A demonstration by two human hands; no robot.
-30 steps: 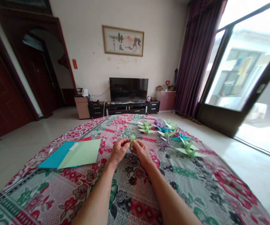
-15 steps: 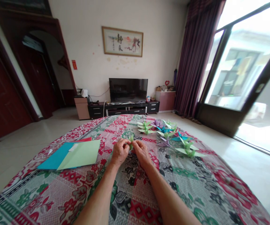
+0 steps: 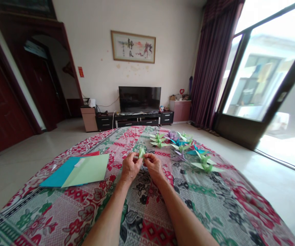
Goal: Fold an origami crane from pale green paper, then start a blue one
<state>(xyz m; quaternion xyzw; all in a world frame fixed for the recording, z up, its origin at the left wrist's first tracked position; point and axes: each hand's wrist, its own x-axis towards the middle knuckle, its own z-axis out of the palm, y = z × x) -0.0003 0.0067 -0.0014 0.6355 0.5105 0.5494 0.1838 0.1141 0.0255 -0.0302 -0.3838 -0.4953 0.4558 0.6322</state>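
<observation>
Between my two hands is a small piece of folded light green paper (image 3: 141,152), its pointed end upward, held above the patterned tablecloth (image 3: 147,208). My left hand (image 3: 131,166) pinches its left side between thumb and fingers. On the other side, the thumb and forefinger of my right hand (image 3: 154,166) close on its right edge. The paper's lower part is hidden by my fingertips. To the right stand several folded paper cranes in green, blue and purple, the nearest being a green crane (image 3: 207,167).
Left of my hands lie flat sheets: a light green sheet (image 3: 87,171) over a blue sheet (image 3: 57,172), with a red sheet (image 3: 94,153) behind. A small white slip (image 3: 79,162) rests on them. Beyond the round table stands a television (image 3: 139,99) on a low cabinet.
My fingers have shifted lower on the green paper, so more of its pointed shape shows. Both hands remain in nearly the same place. The sheets and cranes are unmoved.
</observation>
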